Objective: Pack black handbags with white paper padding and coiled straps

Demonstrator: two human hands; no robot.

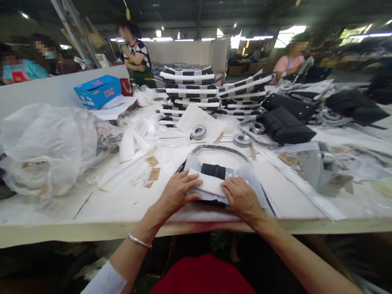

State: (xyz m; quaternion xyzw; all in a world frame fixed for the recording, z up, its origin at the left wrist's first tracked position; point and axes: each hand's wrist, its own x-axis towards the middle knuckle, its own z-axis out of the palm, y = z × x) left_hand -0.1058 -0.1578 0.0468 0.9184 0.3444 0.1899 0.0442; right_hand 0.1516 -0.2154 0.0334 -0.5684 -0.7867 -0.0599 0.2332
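Note:
Right in front of me a dark bag (pixel 213 170) lies on the table, partly covered by thin white wrapping. Its wrapped handle (pixel 222 148) arches away from me. Across the bag's near side runs a white foam strip (pixel 209 184). My left hand (pixel 178 190) has the strip's left end between its thumb and its fingers. At the other end my right hand (pixel 241 199) grips the strip with curled fingertips. The near edge of the bag is mostly hidden under the strip and the hands.
Behind the bag are coiled wrapped straps (pixel 198 132) and stacks of padded black bags (pixel 190 92). Black bags (pixel 286 124) lie to the right. A large clear plastic bag (pixel 51 151) and a blue box (pixel 98 91) are at left. Several co-workers (pixel 137 55) are beyond the table.

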